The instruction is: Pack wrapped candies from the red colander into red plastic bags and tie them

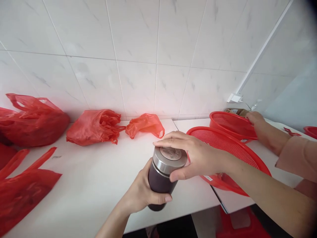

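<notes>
A dark thermos (162,181) is upright, slightly tilted, over the white table in the head view. My left hand (141,190) is wrapped round its lower body, thumb across the front. On top sits a silver metal lid (168,160) with a round emblem. My right hand (189,152) reaches over that lid, fingers along its far side and thumb at its near rim, gripping it. The lid is on the bottle. The undersides of my right fingers are hidden.
Several red plastic bags (92,127) lie along the tiled wall and left side. At right stand a red mesh basket (228,145) and another red basket (230,122), with another person's hand (256,120) at its rim. A red stool (242,223) is below the table (99,185).
</notes>
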`<state>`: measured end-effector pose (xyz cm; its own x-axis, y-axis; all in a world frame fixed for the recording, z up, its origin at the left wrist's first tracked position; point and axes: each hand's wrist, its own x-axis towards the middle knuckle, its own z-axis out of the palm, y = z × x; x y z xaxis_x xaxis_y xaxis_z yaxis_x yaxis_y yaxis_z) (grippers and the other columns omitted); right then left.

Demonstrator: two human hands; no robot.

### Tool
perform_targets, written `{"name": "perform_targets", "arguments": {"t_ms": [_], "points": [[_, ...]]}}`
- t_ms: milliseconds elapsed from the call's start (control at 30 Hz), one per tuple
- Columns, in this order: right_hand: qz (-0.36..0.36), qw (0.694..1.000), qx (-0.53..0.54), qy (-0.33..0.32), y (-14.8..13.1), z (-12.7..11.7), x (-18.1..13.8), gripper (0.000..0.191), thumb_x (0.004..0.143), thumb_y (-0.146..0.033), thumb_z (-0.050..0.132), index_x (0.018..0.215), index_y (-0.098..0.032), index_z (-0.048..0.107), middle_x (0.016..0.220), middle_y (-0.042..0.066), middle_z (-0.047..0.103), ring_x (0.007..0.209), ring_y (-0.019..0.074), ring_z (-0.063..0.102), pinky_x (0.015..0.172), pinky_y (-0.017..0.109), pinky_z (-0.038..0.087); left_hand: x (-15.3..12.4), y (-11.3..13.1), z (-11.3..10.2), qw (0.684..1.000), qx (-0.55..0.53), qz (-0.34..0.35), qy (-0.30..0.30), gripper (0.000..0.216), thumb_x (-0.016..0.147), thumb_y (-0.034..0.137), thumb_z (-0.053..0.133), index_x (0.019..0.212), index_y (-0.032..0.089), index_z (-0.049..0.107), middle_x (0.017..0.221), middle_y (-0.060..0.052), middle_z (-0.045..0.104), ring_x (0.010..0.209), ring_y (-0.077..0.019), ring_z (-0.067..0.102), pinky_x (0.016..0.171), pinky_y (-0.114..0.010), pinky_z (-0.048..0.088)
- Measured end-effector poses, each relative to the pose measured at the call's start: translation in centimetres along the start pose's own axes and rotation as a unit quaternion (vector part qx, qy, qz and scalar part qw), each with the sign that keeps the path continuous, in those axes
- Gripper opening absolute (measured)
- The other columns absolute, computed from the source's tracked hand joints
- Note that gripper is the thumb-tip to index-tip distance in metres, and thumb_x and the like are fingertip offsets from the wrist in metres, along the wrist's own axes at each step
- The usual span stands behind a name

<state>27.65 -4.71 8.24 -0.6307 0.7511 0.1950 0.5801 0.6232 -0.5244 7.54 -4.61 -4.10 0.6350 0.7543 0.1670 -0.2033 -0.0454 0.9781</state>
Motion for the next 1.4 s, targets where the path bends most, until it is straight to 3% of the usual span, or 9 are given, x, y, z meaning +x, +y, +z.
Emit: {"name": "perform_targets", "arguments": {"t_ms": [167, 433, 667, 867, 1000, 1100, 1200, 1300, 1400], "points": [[-0.107, 0.977, 0.132, -0.131, 2.8, -1.6, 2.0, 0.071, 0.066, -0.035, 0.083, 0.132, -0.030, 0.058, 0.129, 0.005, 0.056, 0.118, 0.0210, 0.054, 0.101, 0.036, 0.043, 1.6, -0.5, -1.2, 0.984, -0.084, -0.024, -0.158, 0.097, 0.058, 0.036, 0.087, 0.142, 0.020, 0.042, 0.134, -0.014, 0.058, 0.125, -0.0369, 0.051, 0.102, -0.050, 0.041], [-0.187, 0.932, 0.249, -0.186, 3.4, -1.0, 3.9, 0.072, 0.060, -0.038, 0.088, 0.127, -0.028, 0.063, 0.124, 0.005, 0.057, 0.109, 0.0188, 0.059, 0.098, 0.031, 0.045, 3.8, -1.4, -1.7, 0.937, -0.115, -0.066, -0.324, 0.097, 0.031, 0.056, 0.091, 0.118, 0.018, 0.067, 0.113, -0.014, 0.070, 0.110, -0.0407, 0.062, 0.089, -0.048, 0.052], [-0.095, 0.979, 0.158, -0.085, 2.9, -1.3, 4.2, 0.058, 0.073, -0.034, 0.078, 0.128, -0.028, 0.062, 0.124, 0.005, 0.057, 0.113, 0.0201, 0.055, 0.096, 0.034, 0.047, 4.2, -0.9, -2.7, 0.975, -0.113, -0.017, -0.192, 0.083, 0.053, 0.046, 0.088, 0.125, 0.016, 0.060, 0.120, -0.015, 0.066, 0.109, -0.0358, 0.062, 0.092, -0.050, 0.049], [0.086, 0.995, 0.046, 0.000, 2.5, -0.5, 3.5, 0.095, 0.068, -0.047, 0.080, 0.148, -0.040, 0.030, 0.140, 0.006, 0.046, 0.122, 0.0263, 0.051, 0.092, 0.042, 0.050, 5.0, -0.9, -3.0, 0.999, -0.033, 0.038, -0.017, 0.078, 0.065, 0.022, 0.083, 0.135, 0.022, 0.047, 0.131, -0.011, 0.059, 0.119, -0.0297, 0.054, 0.104, -0.046, 0.040], [0.128, 0.989, 0.054, 0.051, 3.5, 0.4, 3.7, 0.087, 0.070, -0.053, 0.077, 0.145, -0.036, 0.037, 0.140, 0.007, 0.048, 0.120, 0.0259, 0.053, 0.091, 0.042, 0.051, 5.0, -1.2, -3.3, 0.998, 0.013, 0.022, 0.050, 0.072, 0.068, 0.025, 0.081, 0.132, 0.023, 0.047, 0.129, -0.009, 0.060, 0.117, -0.0286, 0.055, 0.099, -0.044, 0.043], [0.116, 0.989, 0.051, 0.078, 3.9, 0.6, 4.2, 0.068, 0.073, -0.049, 0.075, 0.135, -0.034, 0.051, 0.130, 0.005, 0.056, 0.108, 0.0220, 0.060, 0.087, 0.039, 0.052, 4.8, -1.4, -3.8, 0.997, 0.033, 0.008, 0.062, 0.074, 0.067, 0.027, 0.081, 0.132, 0.023, 0.047, 0.127, -0.009, 0.060, 0.115, -0.0296, 0.056, 0.096, -0.045, 0.045], [0.057, 0.993, 0.089, 0.052, 4.2, 0.1, 4.8, 0.053, 0.077, -0.044, 0.073, 0.127, -0.033, 0.060, 0.121, 0.004, 0.062, 0.106, 0.0208, 0.061, 0.086, 0.036, 0.051, 4.6, -1.4, -4.2, 1.000, 0.009, 0.004, 0.008, 0.080, 0.064, 0.030, 0.082, 0.135, 0.021, 0.047, 0.122, -0.010, 0.063, 0.112, -0.0311, 0.058, 0.094, -0.046, 0.045], [0.000, 0.992, 0.125, 0.013, 4.2, -0.4, 5.2, 0.052, 0.077, -0.043, 0.074, 0.126, -0.031, 0.062, 0.118, 0.003, 0.064, 0.109, 0.0208, 0.059, 0.088, 0.035, 0.050, 4.5, -1.3, -4.6, 0.999, -0.011, -0.007, -0.042, 0.082, 0.061, 0.031, 0.084, 0.135, 0.019, 0.049, 0.119, -0.011, 0.065, 0.111, -0.0327, 0.058, 0.092, -0.046, 0.046], [0.005, 0.998, 0.055, 0.035, 3.9, -0.3, 5.4, 0.057, 0.073, -0.043, 0.077, 0.127, -0.032, 0.062, 0.112, 0.002, 0.065, 0.104, 0.0203, 0.059, 0.088, 0.036, 0.048, 4.5, -1.2, -4.6, 0.999, -0.018, 0.007, -0.038, 0.080, 0.061, 0.032, 0.083, 0.133, 0.019, 0.050, 0.125, -0.012, 0.062, 0.112, -0.0325, 0.057, 0.092, -0.046, 0.046]]}}
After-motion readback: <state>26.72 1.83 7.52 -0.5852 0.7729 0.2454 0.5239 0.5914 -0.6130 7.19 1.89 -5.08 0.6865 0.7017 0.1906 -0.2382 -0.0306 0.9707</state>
